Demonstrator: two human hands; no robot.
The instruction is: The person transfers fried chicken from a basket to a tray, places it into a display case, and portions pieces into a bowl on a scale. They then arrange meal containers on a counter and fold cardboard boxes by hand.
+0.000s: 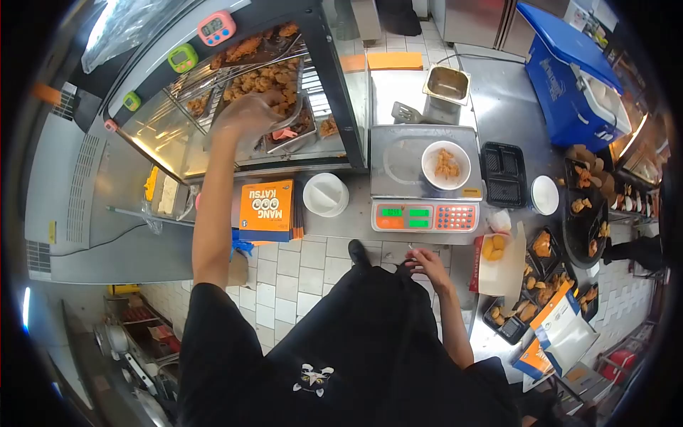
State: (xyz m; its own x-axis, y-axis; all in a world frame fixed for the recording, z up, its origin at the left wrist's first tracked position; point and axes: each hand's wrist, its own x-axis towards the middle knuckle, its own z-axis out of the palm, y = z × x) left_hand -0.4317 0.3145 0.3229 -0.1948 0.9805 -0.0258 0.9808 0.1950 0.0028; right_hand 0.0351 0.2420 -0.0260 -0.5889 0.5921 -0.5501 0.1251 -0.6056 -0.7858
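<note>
My left hand [249,114], in a clear plastic glove and blurred, reaches into the glass-fronted food warmer [352,92]. It is just in front of a tray of fried chicken pieces [262,80]; its fingers are too smeared to read. Close by, pink-ended tongs [284,134] lie in a metal tray. My right hand [427,265] is held low by the edge of my black apron [341,320], fingers curled together; what is in them, if anything, I cannot make out. A white bowl [446,165] with some fried pieces [447,164] stands on the digital scale [427,215].
Orange printed boxes [266,206] and a white tub [326,195] line the counter. Right of the scale are black divided trays [504,173], a white cup [545,195] and a blue cooler [569,99]. A metal pan [447,84] and spatula [407,112] lie behind it.
</note>
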